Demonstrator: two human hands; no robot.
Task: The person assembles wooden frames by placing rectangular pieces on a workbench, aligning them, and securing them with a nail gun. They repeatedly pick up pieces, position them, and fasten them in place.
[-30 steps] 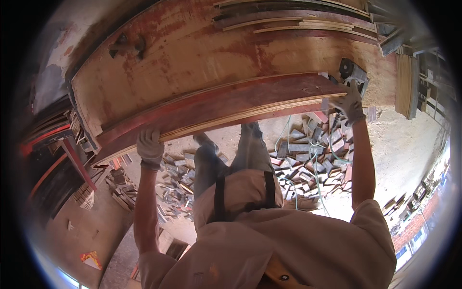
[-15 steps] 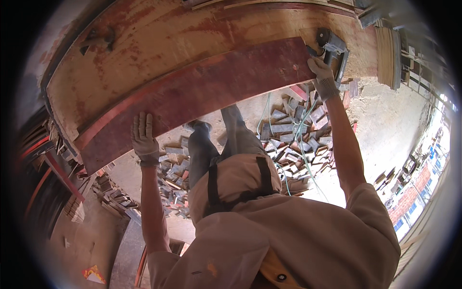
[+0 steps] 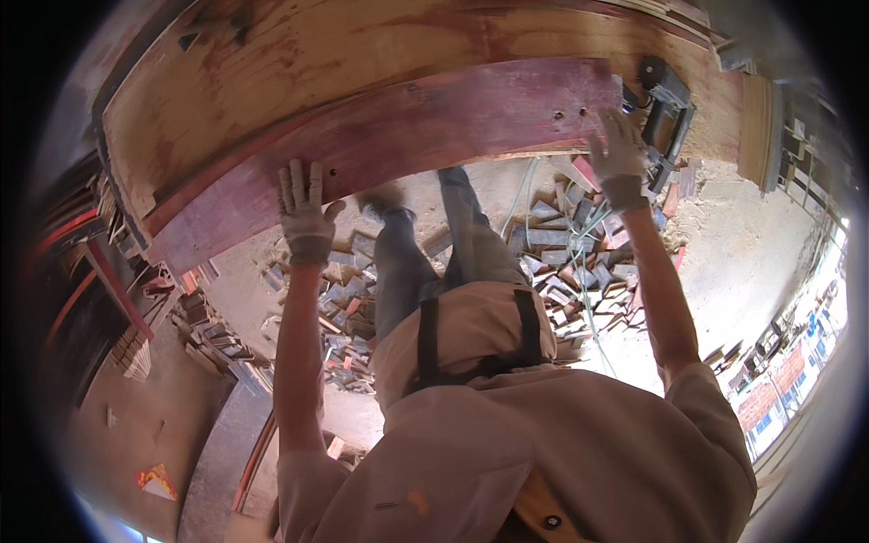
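Note:
A long reddish-brown plywood board (image 3: pixel 425 136) lies flat on a wide plywood table top (image 3: pixel 299 63). My left hand (image 3: pixel 303 208), in a pale work glove, presses flat on the board's near edge with its fingers spread. My right hand (image 3: pixel 618 156), also gloved, rests on the board's right end beside a dark metal machine part (image 3: pixel 668 109). Neither hand closes around anything. My legs in grey trousers (image 3: pixel 425 262) stand below the table edge.
Several offcut wood pieces (image 3: pixel 561 244) and a green hose (image 3: pixel 584 299) litter the sandy floor under the table. Stacked boards (image 3: pixel 769 127) stand at the right. Red metal framing (image 3: pixel 109 281) and more wood stacks (image 3: pixel 213 339) are at the left.
The board went from lying tilted at the table's edge to lying flat on the top. Both hands moved from gripping its edge to pressing on its face.

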